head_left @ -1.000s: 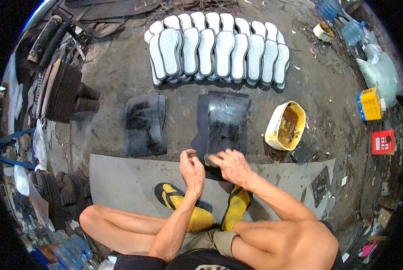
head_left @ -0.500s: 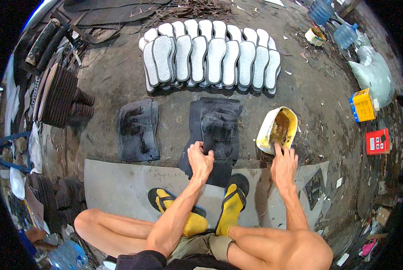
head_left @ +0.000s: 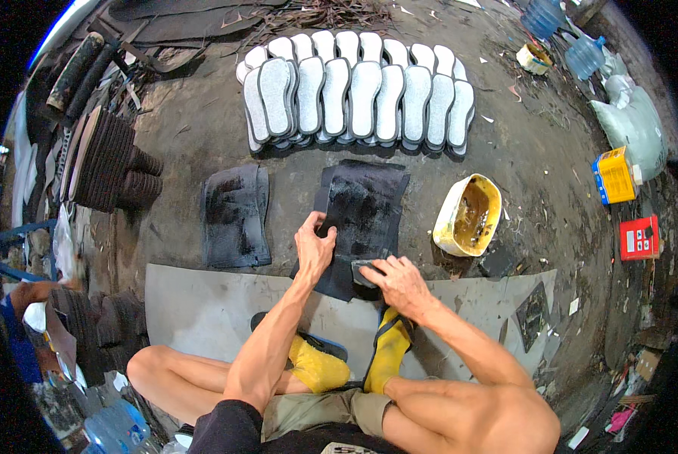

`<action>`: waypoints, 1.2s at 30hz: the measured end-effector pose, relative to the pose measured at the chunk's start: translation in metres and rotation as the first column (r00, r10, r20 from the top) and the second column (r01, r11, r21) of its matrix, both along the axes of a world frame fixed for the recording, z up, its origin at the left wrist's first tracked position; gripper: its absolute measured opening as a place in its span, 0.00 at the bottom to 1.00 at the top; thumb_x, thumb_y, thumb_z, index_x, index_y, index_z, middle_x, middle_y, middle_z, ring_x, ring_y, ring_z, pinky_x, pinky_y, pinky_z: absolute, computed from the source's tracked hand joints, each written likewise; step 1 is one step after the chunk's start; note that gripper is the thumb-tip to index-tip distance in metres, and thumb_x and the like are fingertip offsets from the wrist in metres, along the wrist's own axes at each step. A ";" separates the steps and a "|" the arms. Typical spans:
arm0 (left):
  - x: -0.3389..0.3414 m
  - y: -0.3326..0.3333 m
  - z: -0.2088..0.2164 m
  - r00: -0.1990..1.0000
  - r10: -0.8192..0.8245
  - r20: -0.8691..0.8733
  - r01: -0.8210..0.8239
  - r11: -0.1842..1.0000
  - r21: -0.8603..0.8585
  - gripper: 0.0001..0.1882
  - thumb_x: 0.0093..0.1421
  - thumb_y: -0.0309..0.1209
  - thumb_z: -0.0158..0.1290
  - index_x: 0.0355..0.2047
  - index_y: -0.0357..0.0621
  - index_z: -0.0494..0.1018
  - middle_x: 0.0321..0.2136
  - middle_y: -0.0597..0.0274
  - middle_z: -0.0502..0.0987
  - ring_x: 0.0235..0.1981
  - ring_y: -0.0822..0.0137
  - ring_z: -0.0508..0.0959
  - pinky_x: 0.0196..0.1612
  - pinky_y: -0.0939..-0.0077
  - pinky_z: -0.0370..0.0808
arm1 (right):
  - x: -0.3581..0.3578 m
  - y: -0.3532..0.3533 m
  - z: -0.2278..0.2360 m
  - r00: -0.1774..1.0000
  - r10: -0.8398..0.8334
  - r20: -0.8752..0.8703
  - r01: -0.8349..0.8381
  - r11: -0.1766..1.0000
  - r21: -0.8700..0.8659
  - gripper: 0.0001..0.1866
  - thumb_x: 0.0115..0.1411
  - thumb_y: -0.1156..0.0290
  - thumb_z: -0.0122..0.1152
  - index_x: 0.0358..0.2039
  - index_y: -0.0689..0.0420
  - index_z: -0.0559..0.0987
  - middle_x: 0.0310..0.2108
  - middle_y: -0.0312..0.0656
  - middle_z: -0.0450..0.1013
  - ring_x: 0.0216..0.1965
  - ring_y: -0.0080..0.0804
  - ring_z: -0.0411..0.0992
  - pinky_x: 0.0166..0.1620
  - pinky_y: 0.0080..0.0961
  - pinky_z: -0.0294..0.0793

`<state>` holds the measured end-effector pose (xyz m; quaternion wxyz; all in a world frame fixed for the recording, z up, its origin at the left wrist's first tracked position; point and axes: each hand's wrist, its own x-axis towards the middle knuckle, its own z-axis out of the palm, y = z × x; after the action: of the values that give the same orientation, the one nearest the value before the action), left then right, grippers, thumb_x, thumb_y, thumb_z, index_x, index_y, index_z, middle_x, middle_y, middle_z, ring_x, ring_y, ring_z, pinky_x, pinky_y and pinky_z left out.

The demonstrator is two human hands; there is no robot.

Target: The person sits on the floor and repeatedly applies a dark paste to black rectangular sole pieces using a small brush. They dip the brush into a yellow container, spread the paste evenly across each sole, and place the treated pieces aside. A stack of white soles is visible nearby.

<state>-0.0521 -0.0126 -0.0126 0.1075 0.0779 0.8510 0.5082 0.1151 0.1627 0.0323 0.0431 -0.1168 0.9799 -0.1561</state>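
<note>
A black rubber sheet [head_left: 365,208], matt and smeared with shiny wet streaks, is seen on rough grey concrete ground [head_left: 536,151]. The yellow plastic tub [head_left: 469,216] looks grimy.

A flat black rubber sheet [head_left: 363,216], its surface smeared grey, lies on the ground at frame centre; a small dark applicator pad [head_left: 364,270] rests on its lower edge.

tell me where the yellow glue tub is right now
In the head view the yellow tub sits on the ground right of the black sheet, ahead of the right hand.
</note>
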 end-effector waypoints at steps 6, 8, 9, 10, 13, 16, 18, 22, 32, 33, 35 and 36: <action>-0.012 0.016 0.084 0.973 -0.107 -0.202 0.141 0.977 0.162 0.11 0.65 0.26 0.64 0.46 0.37 0.79 0.35 0.51 0.86 0.39 0.60 0.87 0.49 0.67 0.81 | 0.012 0.011 0.007 0.998 0.053 -0.033 -0.053 0.999 -0.003 0.33 0.54 0.79 0.66 0.62 0.44 0.83 0.56 0.35 0.80 0.54 0.38 0.76 0.56 0.40 0.73; -0.020 -0.008 0.114 0.975 -0.043 -0.219 0.084 0.980 0.179 0.13 0.66 0.27 0.65 0.50 0.40 0.80 0.40 0.58 0.87 0.44 0.66 0.86 0.49 0.67 0.80 | 0.005 0.009 0.013 1.000 0.002 0.021 -0.002 1.000 -0.010 0.32 0.57 0.78 0.65 0.63 0.45 0.82 0.55 0.37 0.80 0.55 0.39 0.76 0.56 0.40 0.73; -0.022 -0.025 0.123 0.971 0.024 -0.239 0.033 0.972 0.231 0.14 0.67 0.28 0.66 0.52 0.41 0.80 0.43 0.61 0.87 0.45 0.67 0.85 0.49 0.68 0.80 | 0.002 0.006 0.016 0.997 0.005 0.071 -0.003 1.000 -0.024 0.31 0.58 0.77 0.64 0.64 0.46 0.82 0.54 0.39 0.80 0.55 0.40 0.75 0.56 0.39 0.73; -0.034 -0.045 0.128 0.971 0.085 -0.222 -0.021 0.961 0.275 0.15 0.68 0.28 0.66 0.53 0.40 0.80 0.45 0.63 0.87 0.47 0.69 0.84 0.49 0.69 0.80 | -0.001 0.004 0.018 0.992 -0.035 0.121 0.039 0.999 -0.030 0.31 0.58 0.78 0.63 0.63 0.47 0.82 0.55 0.39 0.81 0.55 0.41 0.76 0.56 0.40 0.72; -0.061 -0.123 0.109 0.947 0.253 -0.198 -0.134 0.871 0.473 0.16 0.68 0.25 0.67 0.54 0.38 0.79 0.48 0.63 0.84 0.47 0.72 0.82 0.51 0.73 0.79 | -0.004 -0.002 0.029 0.982 -0.152 0.111 0.160 0.984 -0.072 0.29 0.57 0.80 0.62 0.60 0.49 0.85 0.53 0.40 0.82 0.53 0.43 0.76 0.56 0.41 0.72; -0.075 -0.196 0.055 0.899 0.430 0.083 -0.434 0.847 0.307 0.25 0.64 0.26 0.70 0.60 0.34 0.78 0.47 0.56 0.85 0.47 0.65 0.82 0.54 0.69 0.79 | -0.003 -0.003 0.049 0.981 -0.182 0.072 0.192 0.964 -0.185 0.28 0.57 0.81 0.63 0.59 0.50 0.84 0.53 0.42 0.82 0.53 0.45 0.76 0.56 0.43 0.73; -0.073 -0.227 0.019 0.867 0.497 -0.042 -0.499 0.864 -0.070 0.30 0.62 0.31 0.72 0.63 0.34 0.78 0.48 0.50 0.85 0.49 0.54 0.83 0.59 0.61 0.79 | -0.001 0.002 0.066 0.976 -0.217 0.016 0.214 0.943 -0.255 0.26 0.59 0.80 0.63 0.59 0.52 0.84 0.53 0.44 0.83 0.54 0.46 0.77 0.56 0.43 0.73; -0.051 -0.213 -0.018 0.730 0.516 -0.447 -0.664 0.690 -0.287 0.25 0.64 0.34 0.69 0.58 0.34 0.80 0.51 0.42 0.81 0.56 0.44 0.78 0.63 0.54 0.75 | -0.002 0.025 0.079 0.862 -0.470 0.188 0.504 0.761 -0.409 0.20 0.68 0.76 0.62 0.60 0.57 0.82 0.54 0.52 0.83 0.54 0.50 0.79 0.58 0.37 0.75; 0.051 -0.041 -0.016 1.000 0.023 -0.020 -0.028 0.945 -0.325 0.38 0.69 0.49 0.64 0.65 0.25 0.73 0.54 0.33 0.78 0.58 0.39 0.79 0.65 0.51 0.74 | -0.013 0.002 -0.016 0.545 -0.393 0.740 0.583 -0.457 -0.672 0.21 0.67 0.67 0.67 0.59 0.58 0.81 0.46 0.36 0.82 0.48 0.26 0.79 0.57 0.28 0.77; 0.056 -0.034 -0.014 0.999 0.029 0.036 -0.017 0.950 -0.311 0.39 0.69 0.49 0.63 0.66 0.25 0.72 0.57 0.31 0.76 0.61 0.37 0.76 0.67 0.49 0.72 | -0.018 -0.008 -0.021 0.532 -0.411 0.740 0.638 -0.380 -0.670 0.21 0.68 0.67 0.66 0.59 0.59 0.81 0.46 0.35 0.82 0.48 0.25 0.78 0.57 0.27 0.76; 0.059 -0.020 -0.008 0.988 0.067 0.142 -0.021 0.953 -0.303 0.40 0.69 0.48 0.62 0.69 0.25 0.70 0.61 0.29 0.74 0.65 0.35 0.73 0.69 0.48 0.70 | -0.035 -0.015 -0.026 0.625 -0.508 0.593 0.590 -0.190 -0.785 0.23 0.68 0.66 0.65 0.60 0.65 0.80 0.48 0.36 0.81 0.48 0.25 0.76 0.57 0.26 0.74; 0.055 -0.011 -0.006 0.977 0.100 0.190 -0.038 0.951 -0.306 0.41 0.69 0.48 0.63 0.69 0.24 0.69 0.62 0.29 0.73 0.66 0.35 0.72 0.70 0.48 0.70 | -0.048 -0.014 -0.028 0.590 -0.515 0.623 0.617 -0.211 -0.758 0.23 0.68 0.66 0.65 0.59 0.65 0.80 0.48 0.36 0.81 0.48 0.26 0.75 0.56 0.27 0.74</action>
<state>0.0034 -0.0239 -0.0189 0.1866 -0.0216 0.9050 0.3816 0.0674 0.1489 0.0043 -0.0780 0.3478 0.5662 -0.7432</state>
